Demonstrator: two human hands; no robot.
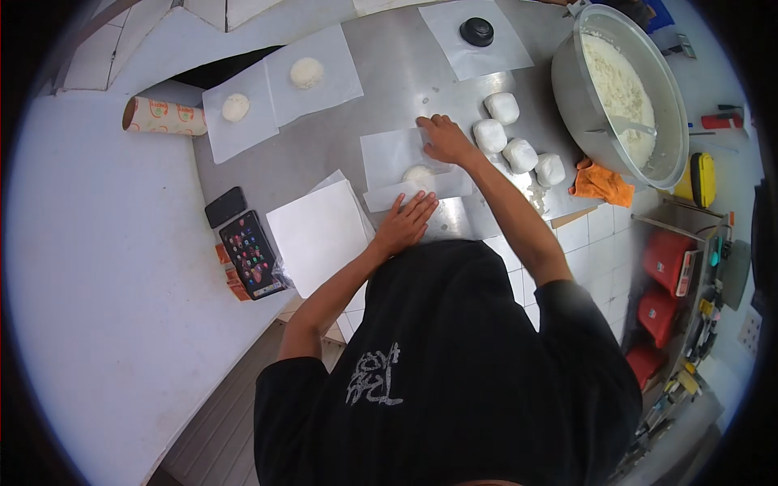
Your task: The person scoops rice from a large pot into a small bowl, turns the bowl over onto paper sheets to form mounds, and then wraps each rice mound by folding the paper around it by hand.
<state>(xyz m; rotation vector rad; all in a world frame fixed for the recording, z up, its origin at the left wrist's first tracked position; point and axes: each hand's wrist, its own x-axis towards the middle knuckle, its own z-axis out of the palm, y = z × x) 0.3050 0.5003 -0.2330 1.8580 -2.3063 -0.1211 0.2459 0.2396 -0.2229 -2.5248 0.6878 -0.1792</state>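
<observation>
On the steel table a white paper sheet point(389, 154) carries a round pale dough ball point(418, 176), partly covered by the paper's folded near edge. My left hand point(409, 221) lies with fingers extended on that near edge, just below the ball. Above and to the right, my right hand point(446, 139) rests at the sheet's far right part, its fingers bent; whatever lies under the fingertips is hidden. To the right of my right hand are several white wrapped balls point(489, 136).
A stack of white paper point(320, 235), a tablet point(250, 255) and a phone point(225, 207) lie left. Two sheets with dough point(307, 73) and a paper roll point(166, 117) are back left. A black round object point(476, 31), large tub point(571, 81) and orange cloth point(601, 183) are right.
</observation>
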